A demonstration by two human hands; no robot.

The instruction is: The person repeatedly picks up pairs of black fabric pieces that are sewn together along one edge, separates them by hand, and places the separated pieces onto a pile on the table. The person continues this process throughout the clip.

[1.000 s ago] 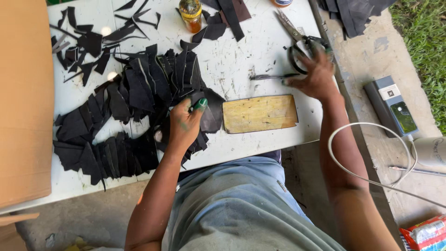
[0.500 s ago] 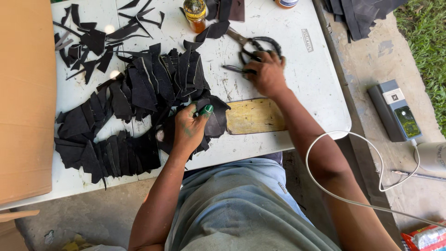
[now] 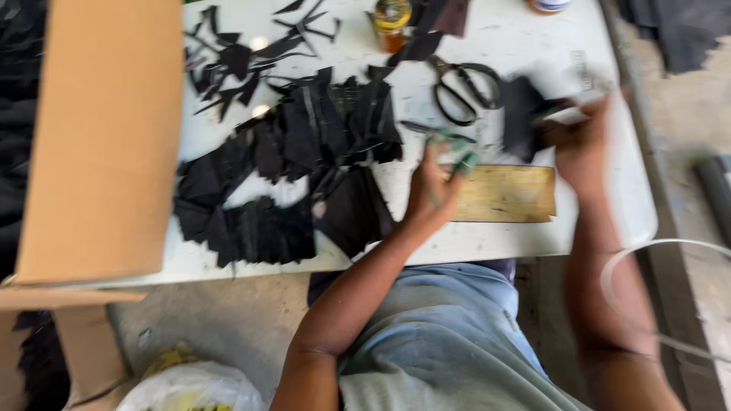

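The picture is motion-blurred. My left hand (image 3: 432,189) is closed around a small green-handled tool (image 3: 457,152) at the left end of a yellowish wooden board (image 3: 509,195) on the white table (image 3: 533,243). My right hand (image 3: 582,144) is raised above the board's right end and grips a black piece of material (image 3: 524,106). Large black-handled scissors (image 3: 464,93) lie on the table between the two hands, a little farther away. A heap of black cut pieces (image 3: 304,152) spreads left of my left hand.
A big cardboard box (image 3: 106,137) covers the table's left side. An amber jar (image 3: 392,17) and thin black scraps (image 3: 244,53) sit at the far edge. A white cable (image 3: 632,251) loops at the right, and a plastic bag (image 3: 190,388) lies on the floor.
My right hand left the scissors and now holds a black piece off to the right. My left hand slid from the heap to the board's left end, tool still in it.
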